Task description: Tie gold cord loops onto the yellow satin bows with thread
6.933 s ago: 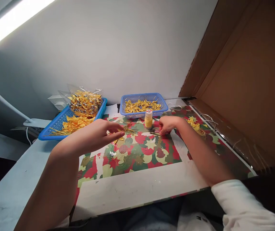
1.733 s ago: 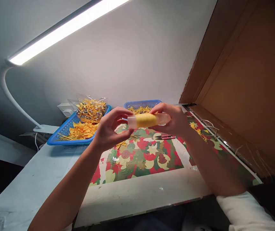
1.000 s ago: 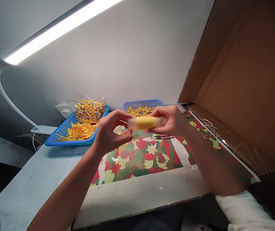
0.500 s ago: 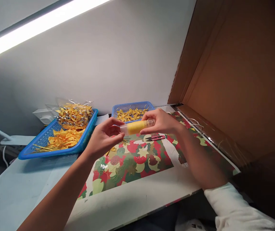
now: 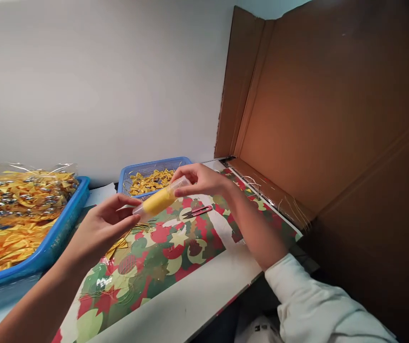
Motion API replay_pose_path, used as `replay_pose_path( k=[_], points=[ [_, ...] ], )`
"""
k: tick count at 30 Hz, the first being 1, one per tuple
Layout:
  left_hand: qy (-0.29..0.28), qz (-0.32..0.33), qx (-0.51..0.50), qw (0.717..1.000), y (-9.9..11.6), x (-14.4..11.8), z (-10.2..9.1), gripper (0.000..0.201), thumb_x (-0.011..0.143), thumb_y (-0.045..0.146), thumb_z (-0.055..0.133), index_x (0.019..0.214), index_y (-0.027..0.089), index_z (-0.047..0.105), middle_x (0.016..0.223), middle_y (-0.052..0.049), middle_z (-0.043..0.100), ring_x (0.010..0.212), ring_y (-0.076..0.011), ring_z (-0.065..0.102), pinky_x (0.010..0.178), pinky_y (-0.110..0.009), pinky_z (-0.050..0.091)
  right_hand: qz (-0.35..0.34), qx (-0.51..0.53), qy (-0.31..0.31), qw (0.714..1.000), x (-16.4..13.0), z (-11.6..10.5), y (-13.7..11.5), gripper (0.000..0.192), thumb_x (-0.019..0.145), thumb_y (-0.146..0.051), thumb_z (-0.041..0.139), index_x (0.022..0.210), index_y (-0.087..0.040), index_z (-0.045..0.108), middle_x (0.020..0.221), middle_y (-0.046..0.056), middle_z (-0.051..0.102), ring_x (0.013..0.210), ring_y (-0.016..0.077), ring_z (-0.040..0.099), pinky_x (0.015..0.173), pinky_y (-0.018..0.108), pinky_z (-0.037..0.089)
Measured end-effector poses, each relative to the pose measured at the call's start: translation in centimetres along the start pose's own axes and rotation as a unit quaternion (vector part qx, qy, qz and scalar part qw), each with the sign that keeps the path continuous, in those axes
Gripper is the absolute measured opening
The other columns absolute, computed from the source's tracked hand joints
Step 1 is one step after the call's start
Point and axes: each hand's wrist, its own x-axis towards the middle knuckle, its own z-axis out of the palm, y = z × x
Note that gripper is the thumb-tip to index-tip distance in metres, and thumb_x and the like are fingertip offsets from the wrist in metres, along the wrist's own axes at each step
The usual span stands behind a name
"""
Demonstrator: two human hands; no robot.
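A spool of yellow thread (image 5: 158, 202) on a clear tube is held up between both hands, tilted with its right end higher. My left hand (image 5: 106, 219) pinches the lower left end of the tube with thumb and fingers. At the upper right end, my right hand (image 5: 200, 181) grips the tube from above, thumb underneath. Below and to the right, pink-handled thread snips (image 5: 198, 212) lie on the patterned sheet (image 5: 176, 255). A few yellow ribbon pieces (image 5: 118, 245) and loose thread strands lie on the sheet beneath my left hand.
On the left stands a large blue basket (image 5: 83, 188) of yellow bows, with a clear bag (image 5: 29, 190) of bows on top. A smaller blue basket (image 5: 126, 172) of bows stands at the back. A tall cardboard wall (image 5: 315, 119) bounds the right side, with thread strands by its base.
The view has swung to the right, so everything sits further left. The spool has gone from nearly level to tilted, its right end up. Both hands keep hold of it.
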Motion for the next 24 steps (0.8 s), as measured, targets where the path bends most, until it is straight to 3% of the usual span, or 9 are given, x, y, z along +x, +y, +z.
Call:
replay_pose_path(
  k=[3,5,8,10,14,16,18,21,24],
  points=[
    [-0.014,0.001,0.002,1.000,0.0,0.0,0.5,0.040,0.059,0.046,0.086,0.088,0.024,0.069,0.091,-0.004,0.075,0.086,-0.0249,0.070,0.071,-0.032,0.058,0.042,0.022,0.038,0.998,0.5,-1.7,1.6,0.043,0.065,-0.050,0.078,0.087,-0.017,0.063,0.080,0.003,0.068,0.068,0.0117,0.061,0.055,0.021,0.046],
    [-0.010,0.011,0.008,1.000,0.0,-0.2,0.8,0.046,0.060,0.045,0.086,0.098,0.027,0.068,0.108,-0.005,0.073,0.100,-0.0265,0.068,0.081,-0.034,0.060,0.083,-0.035,0.130,0.987,0.5,-3.3,2.9,0.044,0.063,-0.053,0.077,0.084,-0.016,0.065,0.078,0.003,0.069,0.066,0.0116,0.061,0.053,0.021,0.046],
    [0.022,0.027,0.024,0.999,-0.1,-0.3,1.0,0.054,0.061,0.048,0.085,0.107,0.027,0.066,0.121,-0.008,0.069,0.113,-0.0289,0.064,0.089,-0.039,0.059,0.126,-0.098,0.280,0.947,-0.7,-6.4,4.9,0.040,0.067,-0.051,0.074,0.082,-0.015,0.065,0.077,0.003,0.068,0.065,0.0111,0.059,0.055,0.021,0.045],
    [0.027,0.034,0.045,0.998,-0.2,-0.2,0.8,0.054,0.062,0.049,0.084,0.107,0.025,0.066,0.119,-0.010,0.070,0.114,-0.0309,0.064,0.090,-0.041,0.059,0.155,-0.145,0.404,0.890,-2.4,-8.6,6.3,0.037,0.070,-0.046,0.070,0.087,-0.015,0.064,0.081,0.002,0.067,0.068,0.0116,0.059,0.059,0.022,0.045],
    [0.014,0.036,0.089,0.995,-0.4,0.1,0.4,0.053,0.063,0.052,0.082,0.105,0.023,0.067,0.117,-0.012,0.071,0.108,-0.0318,0.067,0.088,-0.043,0.060,0.244,-0.239,0.605,0.719,-6.8,-11.9,9.0,0.030,0.075,-0.036,0.069,0.092,-0.012,0.064,0.092,0.007,0.068,0.085,0.0190,0.063,0.074,0.029,0.047],
    [0.012,0.032,0.104,0.994,-0.5,0.1,0.3,0.052,0.066,0.054,0.079,0.106,0.022,0.067,0.117,-0.013,0.071,0.107,-0.0315,0.068,0.087,-0.042,0.060,0.291,-0.261,0.645,0.656,-8.7,-12.9,10.1,0.027,0.082,-0.035,0.067,0.094,-0.012,0.064,0.095,0.007,0.068,0.090,0.0198,0.064,0.081,0.034,0.049],
    [0.009,0.029,0.111,0.993,-0.6,0.1,0.4,0.051,0.069,0.054,0.077,0.107,0.022,0.066,0.118,-0.013,0.070,0.107,-0.0310,0.068,0.088,-0.042,0.059,0.331,-0.273,0.657,0.620,-10.0,-13.6,11.1,0.026,0.089,-0.036,0.064,0.099,-0.012,0.064,0.101,0.007,0.067,0.093,0.0185,0.064,0.085,0.038,0.051],
    [0.013,0.031,0.113,0.993,-0.6,0.1,0.6,0.051,0.069,0.056,0.076,0.106,0.021,0.067,0.116,-0.013,0.071,0.106,-0.0305,0.068,0.087,-0.040,0.059,0.368,-0.283,0.654,0.597,-10.8,-14.4,12.3,0.028,0.093,-0.037,0.060,0.108,-0.013,0.063,0.109,0.007,0.066,0.099,0.0191,0.064,0.088,0.041,0.053],
    [0.025,0.029,0.115,0.993,-0.4,0.2,0.6,0.052,0.066,0.058,0.077,0.102,0.021,0.068,0.110,-0.012,0.073,0.102,-0.0301,0.069,0.082,-0.037,0.060,0.383,-0.289,0.648,0.591,-10.9,-15.0,13.1,0.029,0.093,-0.037,0.060,0.111,-0.013,0.063,0.112,0.008,0.065,0.100,0.0197,0.064,0.088,0.041,0.054]
  ],
)
